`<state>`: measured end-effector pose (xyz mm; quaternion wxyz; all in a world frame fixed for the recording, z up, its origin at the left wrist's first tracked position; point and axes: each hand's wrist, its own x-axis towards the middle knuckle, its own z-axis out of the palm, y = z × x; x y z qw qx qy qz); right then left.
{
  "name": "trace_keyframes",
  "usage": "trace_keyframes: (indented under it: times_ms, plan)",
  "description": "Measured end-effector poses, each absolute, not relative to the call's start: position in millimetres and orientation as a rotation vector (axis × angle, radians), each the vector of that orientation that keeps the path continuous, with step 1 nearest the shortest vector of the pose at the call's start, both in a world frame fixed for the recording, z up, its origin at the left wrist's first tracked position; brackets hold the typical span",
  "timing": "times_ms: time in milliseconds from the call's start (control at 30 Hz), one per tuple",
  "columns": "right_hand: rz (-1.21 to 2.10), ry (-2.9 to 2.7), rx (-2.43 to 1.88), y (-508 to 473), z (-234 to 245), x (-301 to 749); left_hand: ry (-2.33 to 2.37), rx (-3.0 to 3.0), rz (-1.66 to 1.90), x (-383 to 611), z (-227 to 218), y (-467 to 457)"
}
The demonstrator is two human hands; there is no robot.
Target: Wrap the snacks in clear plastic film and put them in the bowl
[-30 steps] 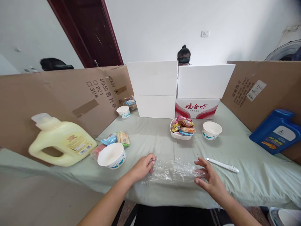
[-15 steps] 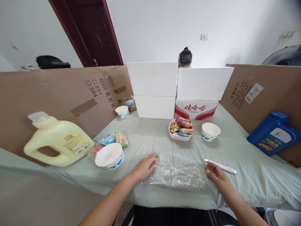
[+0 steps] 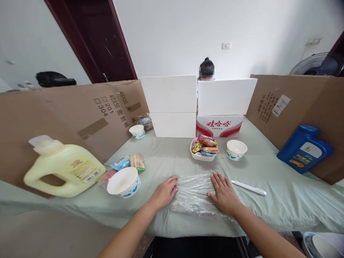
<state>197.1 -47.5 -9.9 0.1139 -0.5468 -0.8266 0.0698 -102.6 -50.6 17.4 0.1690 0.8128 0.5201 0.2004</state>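
Note:
A clear, wrinkled plastic bag point(image 3: 192, 195) lies flat on the cloth close to me. My left hand point(image 3: 165, 193) is at its left edge, fingers curled and closed on the plastic. Flat on the bag's right part rests my right hand point(image 3: 224, 193), palm down with fingers spread. Just right of that hand is a slim white utility knife point(image 3: 248, 187), untouched. Beyond the bag stands a white square bowl point(image 3: 202, 157) heaped with wrapped snacks point(image 3: 206, 145). A white paper bowl point(image 3: 236, 149) with a blue pattern stands beside it.
At left are a yellow jug point(image 3: 67, 172), another paper bowl point(image 3: 125, 182) and snack packets point(image 3: 127, 163). A blue bottle point(image 3: 305, 148) leans at right. White boxes point(image 3: 173, 123) and cardboard panels point(image 3: 107, 114) border the table. A person point(image 3: 206, 68) is behind the boxes.
My right hand has moved left from beside the knife onto the bag and now lies flat. My left hand stays at the bag's left edge. The view has shifted slightly.

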Motion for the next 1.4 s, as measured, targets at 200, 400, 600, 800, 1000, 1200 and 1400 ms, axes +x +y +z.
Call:
trace_keyframes:
  times_ms: [200,400,600,800,1000,1200,1400]
  plan:
    - [0.483,-2.247,-1.426,-68.3,-0.4,224.4,1.379,2.136,0.777,-98.2,33.4,-57.1]
    - [0.887,-2.289,-1.236,-89.5,41.2,220.6,1.064,1.598,0.929,-92.2,43.6,-57.6]
    - [1.017,-2.306,-1.179,-70.5,52.7,229.7,1.174,1.412,1.064,-107.7,37.2,-52.3]
    - [1.139,-2.106,-1.099,-40.1,52.2,201.0,1.084,1.358,1.153,-106.0,36.3,-56.3]
    - [1.501,-2.323,-1.126,-23.7,44.8,192.2,1.181,1.383,1.128,-118.9,34.7,-57.7]
    - [1.408,-2.147,-1.388,-0.6,37.5,218.6,1.82,1.587,0.904,-124.4,22.6,-36.6]
    - [0.934,-2.002,-1.786,0.4,13.8,202.0,2.092,1.737,0.774,-117.8,15.0,-23.6]
